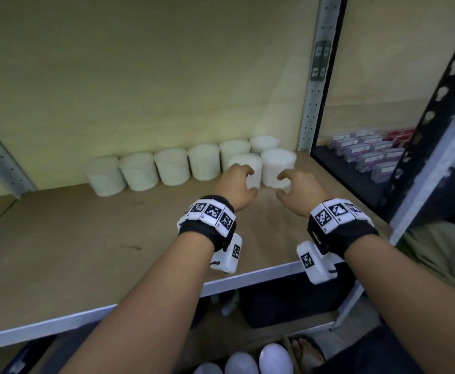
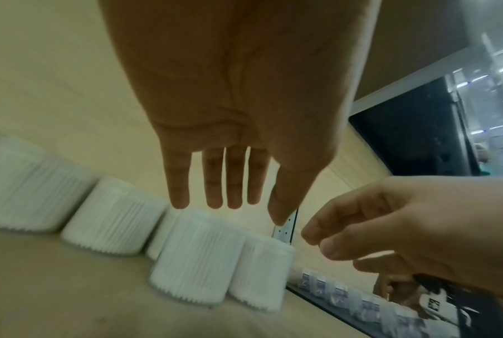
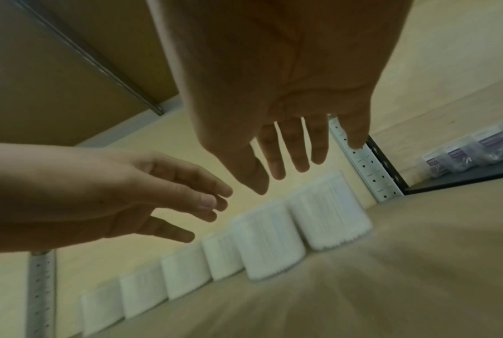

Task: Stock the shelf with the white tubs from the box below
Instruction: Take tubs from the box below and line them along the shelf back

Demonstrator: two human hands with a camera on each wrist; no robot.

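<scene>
Several white ribbed tubs (image 1: 140, 171) stand in a row along the shelf's back wall. Two more stand in front at the right end: one (image 1: 248, 160) (image 2: 198, 258) (image 3: 268, 244) just beyond my left hand (image 1: 237, 182) (image 2: 232, 183), the other (image 1: 277, 163) (image 2: 258, 274) (image 3: 328, 215) beyond my right hand (image 1: 294, 184) (image 3: 284, 148). Both wrist views show straight, spread fingers a little short of the tubs, holding nothing. Below the shelf edge, white rounded tub tops (image 1: 275, 356) show at the bottom of the head view.
The brown shelf board (image 1: 72, 238) is bare to the left and in front of the tubs. A perforated metal upright (image 1: 312, 76) bounds the right side. Beyond it, a dark shelf holds purple-labelled packs (image 1: 369, 155). A sandalled foot (image 1: 304, 346) is on the floor.
</scene>
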